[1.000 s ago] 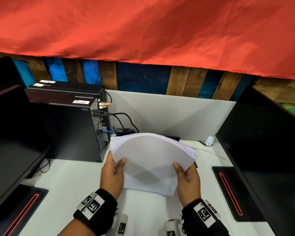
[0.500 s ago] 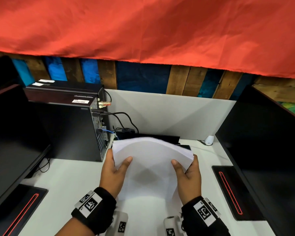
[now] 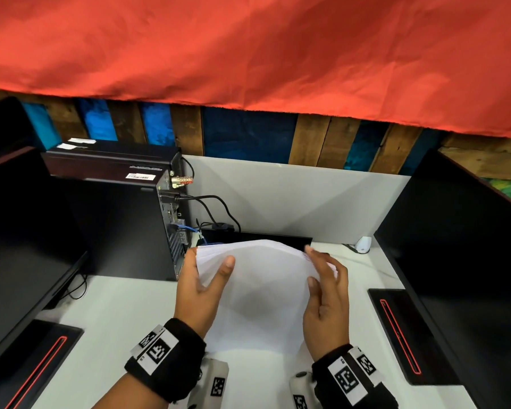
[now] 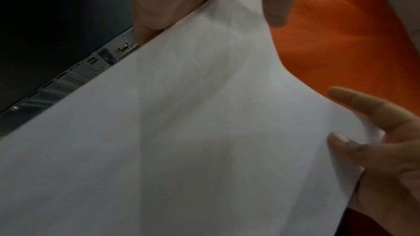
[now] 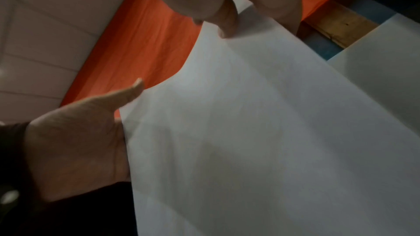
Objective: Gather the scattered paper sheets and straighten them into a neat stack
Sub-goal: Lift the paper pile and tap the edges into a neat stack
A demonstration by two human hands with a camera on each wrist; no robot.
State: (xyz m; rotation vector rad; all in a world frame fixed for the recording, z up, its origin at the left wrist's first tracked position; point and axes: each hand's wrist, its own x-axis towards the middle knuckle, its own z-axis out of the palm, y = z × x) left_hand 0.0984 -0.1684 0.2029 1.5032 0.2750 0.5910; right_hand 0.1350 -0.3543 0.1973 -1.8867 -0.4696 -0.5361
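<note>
A stack of white paper sheets (image 3: 263, 293) stands on its lower edge on the white desk (image 3: 115, 314), bowed toward me. My left hand (image 3: 199, 286) holds its left edge, thumb across the front and fingers behind. My right hand (image 3: 325, 293) holds the right edge loosely, with the thumb on the front and the index finger raised beside the top corner. In the left wrist view the stack (image 4: 204, 132) fills the frame and the right hand (image 4: 377, 150) pinches its edge. In the right wrist view the left hand (image 5: 75, 141) lies against the stack (image 5: 272, 132).
A black computer tower (image 3: 121, 225) with cables (image 3: 216, 208) stands close on the left. Black monitors flank the desk at the left (image 3: 21, 246) and right (image 3: 460, 261), their bases (image 3: 401, 329) on the desktop. A white partition (image 3: 292, 202) closes the back, near a small white object (image 3: 363, 245).
The stack has drawn in and bowed more, its fanned right corner gone. Both hands have slid up its sides, and the right hand's fingers have loosened and spread.
</note>
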